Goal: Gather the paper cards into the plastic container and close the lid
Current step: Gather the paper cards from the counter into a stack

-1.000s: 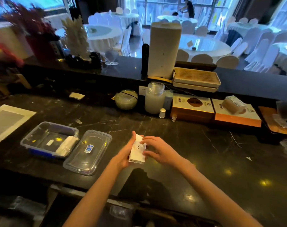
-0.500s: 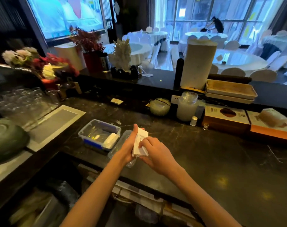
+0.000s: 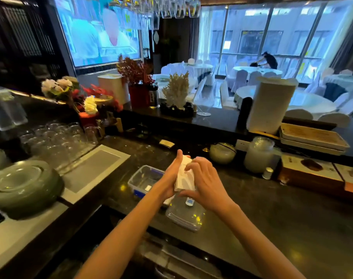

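A stack of white paper cards (image 3: 185, 175) is held upright between both hands above the dark marble counter. My left hand (image 3: 170, 177) cups the stack from the left with the thumb up. My right hand (image 3: 206, 182) presses it from the right, fingers on its top edge. The clear plastic container (image 3: 143, 179) with a blue base sits just left of the hands, open, and my left hand hides its right part. Its clear lid (image 3: 184, 217) lies flat on the counter below my hands, near the front edge.
A grey-green bowl (image 3: 24, 186) and a white tray (image 3: 95, 170) sit at the left, with several glasses (image 3: 56, 137) behind. A round jar (image 3: 222, 153), a frosted jar (image 3: 259, 155) and boxes (image 3: 310, 174) line the back of the counter.
The camera has turned left and tilted up, so the hands and cards now sit over the container and lid. Both hands keep hold of the card stack.
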Demonstrator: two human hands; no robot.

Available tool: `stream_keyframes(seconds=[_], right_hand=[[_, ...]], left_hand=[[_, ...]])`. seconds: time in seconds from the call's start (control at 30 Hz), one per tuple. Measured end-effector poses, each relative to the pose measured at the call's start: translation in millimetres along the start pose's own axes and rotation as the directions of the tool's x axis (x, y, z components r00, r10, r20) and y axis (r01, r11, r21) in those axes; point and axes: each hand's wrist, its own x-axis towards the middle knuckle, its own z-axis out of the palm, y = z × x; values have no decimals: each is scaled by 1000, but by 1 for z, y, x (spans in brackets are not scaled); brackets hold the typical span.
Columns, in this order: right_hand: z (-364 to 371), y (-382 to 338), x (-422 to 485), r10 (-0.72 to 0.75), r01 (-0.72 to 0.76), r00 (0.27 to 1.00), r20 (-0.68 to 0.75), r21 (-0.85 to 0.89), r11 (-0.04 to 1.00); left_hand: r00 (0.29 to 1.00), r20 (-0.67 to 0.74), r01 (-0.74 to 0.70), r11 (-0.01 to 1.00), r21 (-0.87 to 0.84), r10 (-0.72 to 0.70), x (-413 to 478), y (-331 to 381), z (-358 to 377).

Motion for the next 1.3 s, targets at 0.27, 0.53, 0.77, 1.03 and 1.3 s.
stream_keyframes(seconds=[0.27, 0.53, 0.77, 1.03, 1.3], right_hand=[[58, -81, 101, 13, -14, 1000, 27, 37, 999], [118, -128, 166, 26, -30, 996, 85, 56, 998], [168, -129, 176, 370, -490, 868, 331, 692, 531], [216, -63, 230, 407, -608, 792, 455, 641, 468], [251, 56, 323, 565, -651, 663, 491, 751, 112]], left_hand=[[997, -24, -68, 992, 106, 71, 8, 77, -121], [998, -31, -45, 996, 73, 48, 22, 100, -218], [943, -271, -207, 978, -26, 192, 65, 87, -255], [917, -215, -285, 930, 231, 335, 155, 83, -253], [966, -217, -100, 977, 187, 140, 301, 131, -254]])
